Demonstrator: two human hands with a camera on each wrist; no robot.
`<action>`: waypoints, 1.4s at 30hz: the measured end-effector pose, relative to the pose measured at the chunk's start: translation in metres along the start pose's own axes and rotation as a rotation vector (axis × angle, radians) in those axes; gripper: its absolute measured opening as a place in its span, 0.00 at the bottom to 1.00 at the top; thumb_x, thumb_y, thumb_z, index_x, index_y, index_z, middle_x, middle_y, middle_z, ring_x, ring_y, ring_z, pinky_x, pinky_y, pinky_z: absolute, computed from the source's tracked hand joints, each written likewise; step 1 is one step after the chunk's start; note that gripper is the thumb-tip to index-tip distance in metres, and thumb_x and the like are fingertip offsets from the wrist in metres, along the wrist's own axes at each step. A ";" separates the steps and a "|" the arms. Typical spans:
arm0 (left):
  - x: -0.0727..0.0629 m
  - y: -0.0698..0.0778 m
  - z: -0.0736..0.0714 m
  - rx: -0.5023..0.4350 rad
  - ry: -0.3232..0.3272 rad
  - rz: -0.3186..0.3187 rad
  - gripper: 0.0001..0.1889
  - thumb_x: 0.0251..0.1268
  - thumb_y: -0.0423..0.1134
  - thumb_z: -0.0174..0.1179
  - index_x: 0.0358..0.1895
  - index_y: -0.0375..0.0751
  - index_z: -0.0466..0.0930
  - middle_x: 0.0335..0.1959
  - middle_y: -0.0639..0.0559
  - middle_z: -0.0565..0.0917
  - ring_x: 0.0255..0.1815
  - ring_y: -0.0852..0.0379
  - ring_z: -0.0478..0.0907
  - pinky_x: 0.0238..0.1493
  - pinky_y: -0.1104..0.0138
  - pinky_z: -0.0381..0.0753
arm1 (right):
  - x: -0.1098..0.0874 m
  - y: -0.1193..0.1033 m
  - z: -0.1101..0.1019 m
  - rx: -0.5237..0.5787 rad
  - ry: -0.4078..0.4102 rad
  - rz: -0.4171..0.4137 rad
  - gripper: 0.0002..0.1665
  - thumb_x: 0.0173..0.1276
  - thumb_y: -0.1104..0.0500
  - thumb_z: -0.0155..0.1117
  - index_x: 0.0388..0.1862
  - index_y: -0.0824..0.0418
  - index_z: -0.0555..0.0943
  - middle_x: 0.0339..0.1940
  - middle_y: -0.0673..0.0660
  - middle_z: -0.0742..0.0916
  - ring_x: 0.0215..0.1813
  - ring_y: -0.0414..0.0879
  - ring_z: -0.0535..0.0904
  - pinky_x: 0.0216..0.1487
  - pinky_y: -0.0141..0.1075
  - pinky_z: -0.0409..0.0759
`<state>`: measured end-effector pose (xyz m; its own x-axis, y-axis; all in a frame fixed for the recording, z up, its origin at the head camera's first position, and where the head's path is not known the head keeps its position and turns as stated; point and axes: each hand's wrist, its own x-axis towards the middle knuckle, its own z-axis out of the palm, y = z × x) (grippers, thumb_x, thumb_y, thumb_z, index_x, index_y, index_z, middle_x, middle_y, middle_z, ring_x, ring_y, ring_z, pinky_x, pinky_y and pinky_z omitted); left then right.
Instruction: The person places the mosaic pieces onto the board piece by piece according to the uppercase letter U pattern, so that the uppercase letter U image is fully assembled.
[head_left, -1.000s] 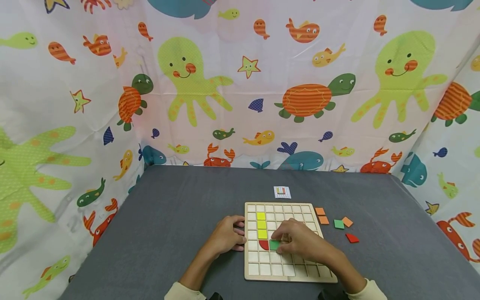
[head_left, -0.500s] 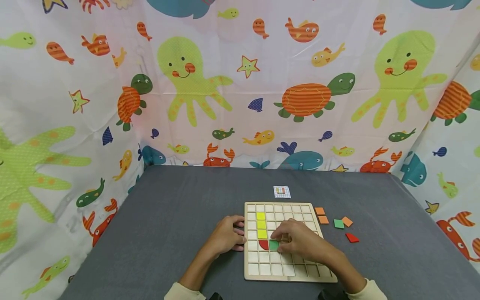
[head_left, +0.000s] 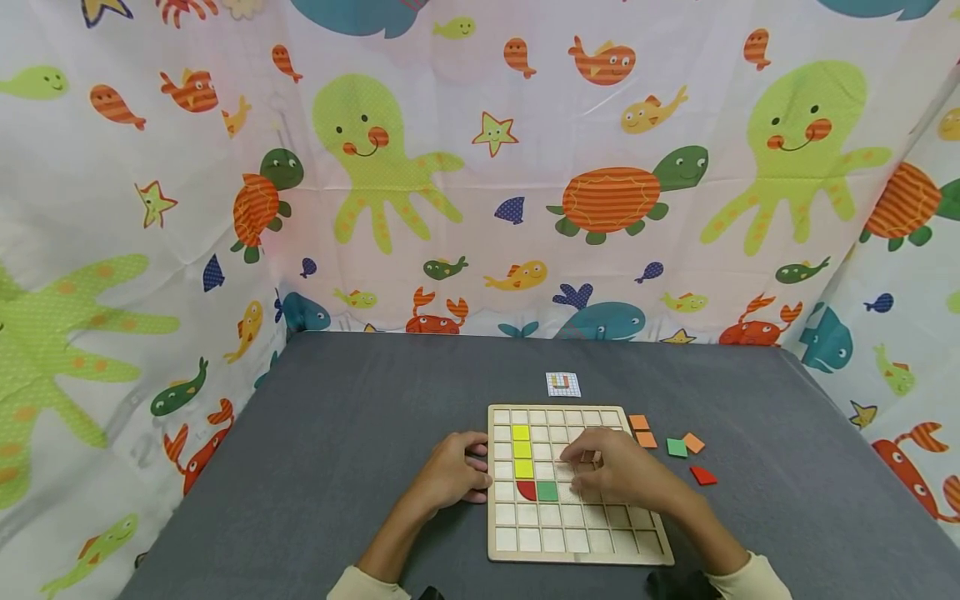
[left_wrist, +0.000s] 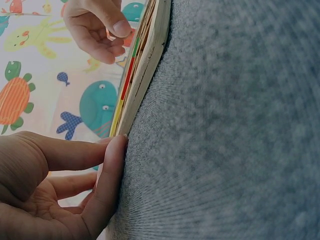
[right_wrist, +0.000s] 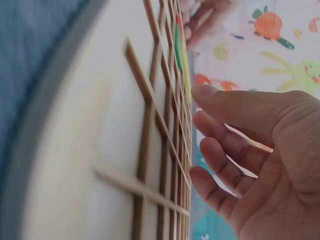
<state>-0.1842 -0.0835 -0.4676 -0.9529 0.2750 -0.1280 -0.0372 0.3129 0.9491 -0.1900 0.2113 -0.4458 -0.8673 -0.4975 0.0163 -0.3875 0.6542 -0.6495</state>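
A wooden board (head_left: 578,557) with a grid of pale square cells lies flat on the grey cloth-covered counter (head_left: 300,467), at the counter's near side. The left hand (head_left: 453,471) is at the board's left edge, fingers bent, holding that edge between thumb and fingertips. The right hand (head_left: 618,468) is over the right half of the board, its fingers loosely bent and the thumb apart from them, with only air between; whether a fingertip touches the grid I cannot tell.

Within the grid, three yellow tiles (head_left: 522,450) form a column, one cell in from the left edge. In the next cell toward the near edge is a red quarter-round piece (head_left: 527,490), and directly right of it sits a green tile (head_left: 547,491), flat in its cell.

Outside the right edge, near the far right corner, lie two orange tiles (head_left: 643,439). Farther right on the counter are a second green tile (head_left: 677,448), a tilted orange tile (head_left: 693,442) just beside it, and another red piece (head_left: 703,476) nearer the person. A small printed card (head_left: 563,384) lies beyond the far edge of the board.
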 end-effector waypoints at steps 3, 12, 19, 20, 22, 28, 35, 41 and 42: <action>0.000 0.000 0.000 -0.001 0.000 -0.001 0.34 0.57 0.17 0.69 0.70 0.26 0.74 0.56 0.38 0.79 0.46 0.51 0.83 0.30 0.61 0.93 | -0.003 0.005 -0.009 0.008 0.018 0.030 0.15 0.66 0.58 0.79 0.51 0.56 0.90 0.43 0.48 0.88 0.45 0.44 0.80 0.42 0.33 0.82; -0.002 0.000 -0.001 -0.015 0.005 -0.005 0.34 0.57 0.17 0.69 0.70 0.26 0.74 0.56 0.38 0.78 0.47 0.50 0.82 0.31 0.60 0.93 | -0.012 0.024 -0.036 -0.026 0.128 0.052 0.16 0.66 0.60 0.79 0.53 0.57 0.90 0.44 0.52 0.88 0.46 0.49 0.80 0.39 0.34 0.81; -0.002 -0.001 -0.002 -0.013 0.011 -0.007 0.34 0.57 0.18 0.69 0.70 0.26 0.74 0.56 0.38 0.78 0.46 0.51 0.83 0.31 0.60 0.93 | -0.019 0.038 -0.055 0.004 0.167 0.115 0.19 0.66 0.60 0.78 0.56 0.61 0.88 0.43 0.57 0.87 0.41 0.49 0.79 0.36 0.34 0.81; -0.002 -0.001 -0.002 -0.012 0.011 -0.007 0.34 0.57 0.18 0.69 0.70 0.26 0.74 0.56 0.38 0.78 0.47 0.51 0.83 0.31 0.60 0.93 | -0.020 0.040 -0.057 0.009 0.174 0.126 0.20 0.67 0.59 0.78 0.56 0.61 0.88 0.44 0.58 0.87 0.42 0.49 0.80 0.36 0.34 0.82; -0.002 -0.001 -0.002 -0.014 0.012 -0.010 0.34 0.57 0.18 0.69 0.70 0.26 0.74 0.56 0.38 0.78 0.47 0.50 0.83 0.31 0.60 0.93 | -0.022 0.044 -0.060 0.005 0.184 0.145 0.20 0.67 0.59 0.78 0.57 0.61 0.88 0.46 0.58 0.88 0.43 0.51 0.81 0.38 0.35 0.83; -0.003 0.000 -0.001 -0.012 0.010 -0.012 0.34 0.58 0.18 0.69 0.70 0.27 0.74 0.57 0.38 0.78 0.47 0.51 0.82 0.31 0.60 0.93 | -0.026 0.056 -0.066 -0.019 0.200 0.189 0.22 0.66 0.56 0.80 0.57 0.60 0.88 0.49 0.57 0.89 0.49 0.52 0.82 0.45 0.40 0.84; -0.001 0.000 0.001 -0.011 0.005 -0.010 0.33 0.58 0.18 0.69 0.70 0.27 0.75 0.56 0.38 0.79 0.46 0.52 0.82 0.31 0.60 0.93 | -0.032 0.075 -0.069 -0.030 0.192 0.260 0.24 0.65 0.56 0.80 0.59 0.61 0.87 0.52 0.59 0.89 0.51 0.53 0.84 0.47 0.43 0.86; -0.002 0.001 0.000 -0.005 0.004 -0.009 0.33 0.58 0.18 0.69 0.70 0.26 0.74 0.57 0.38 0.78 0.46 0.51 0.82 0.31 0.61 0.93 | -0.039 0.088 -0.073 -0.056 0.188 0.299 0.25 0.64 0.56 0.80 0.59 0.61 0.87 0.55 0.60 0.90 0.54 0.55 0.84 0.53 0.51 0.85; -0.002 0.001 0.000 -0.005 0.003 -0.009 0.33 0.58 0.18 0.69 0.70 0.26 0.74 0.57 0.37 0.78 0.46 0.51 0.82 0.31 0.61 0.93 | -0.040 0.090 -0.074 -0.062 0.189 0.301 0.25 0.64 0.56 0.80 0.59 0.61 0.87 0.55 0.60 0.90 0.54 0.55 0.84 0.52 0.50 0.85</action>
<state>-0.1828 -0.0838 -0.4667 -0.9536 0.2692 -0.1352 -0.0470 0.3104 0.9494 -0.2138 0.3322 -0.4485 -0.9856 -0.1670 -0.0250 -0.1190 0.7917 -0.5992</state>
